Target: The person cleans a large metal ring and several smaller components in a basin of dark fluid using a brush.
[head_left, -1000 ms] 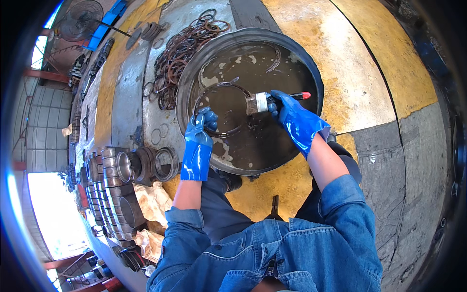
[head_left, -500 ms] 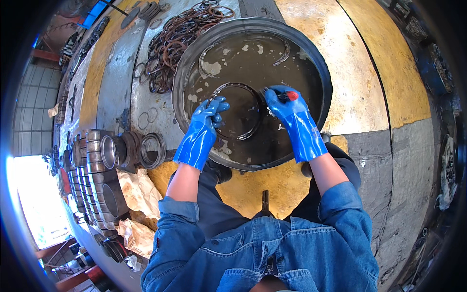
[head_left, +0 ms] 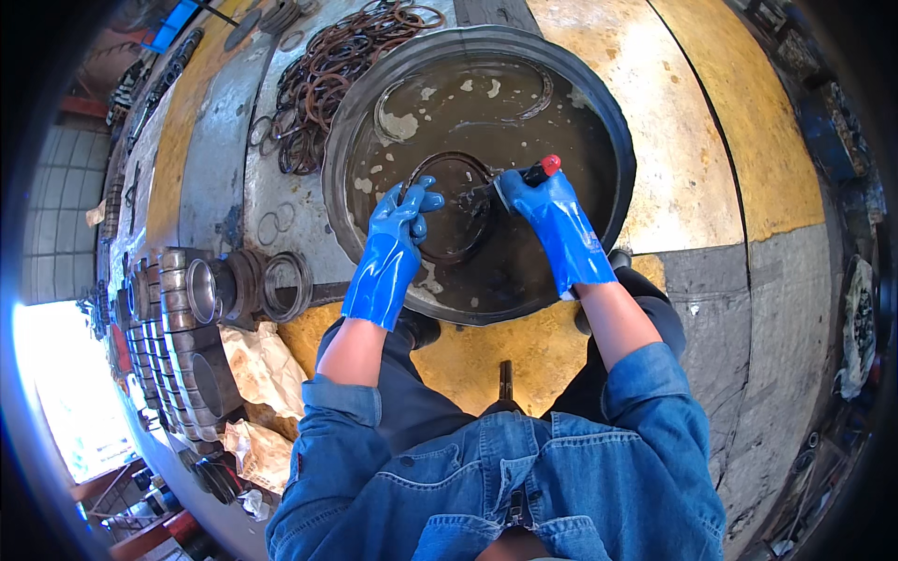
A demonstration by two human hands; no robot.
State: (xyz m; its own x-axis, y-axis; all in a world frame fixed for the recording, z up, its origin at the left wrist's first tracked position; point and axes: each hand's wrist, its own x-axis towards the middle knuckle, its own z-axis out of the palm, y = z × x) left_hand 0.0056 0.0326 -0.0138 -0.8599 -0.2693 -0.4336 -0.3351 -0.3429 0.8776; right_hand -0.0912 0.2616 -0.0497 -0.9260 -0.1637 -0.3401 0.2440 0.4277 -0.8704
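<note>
A wide round metal basin (head_left: pixel 339 201) of murky dark liquid stands in front of me. In blue rubber gloves, both my hands are over it. My left hand (head_left: pixel 402 210) is closed on the left side of a dark metal ring (head_left: pixel 447 157), holding it tilted above the liquid. My right hand (head_left: pixel 535 192) grips a hand tool with a black and red handle (head_left: pixel 543 169). The tool's working end meets the ring's right side; its exact kind is hard to make out. Another ring (head_left: pixel 379 117) lies partly under the liquid at the far left of the basin.
Rusty rings (head_left: pixel 323 79) lie heaped beyond the basin's left side. Stacked metal sleeves (head_left: pixel 178 299) stand at the left, next to bright rings (head_left: pixel 285 285) and crumpled brown paper (head_left: pixel 262 365). Thin rings (head_left: pixel 268 227) lie flat on the plated floor.
My right hand has moved left and turned, bringing the tool against the ring, its red end now pointing up and away. My left hand keeps the ring, which has shifted slightly.
</note>
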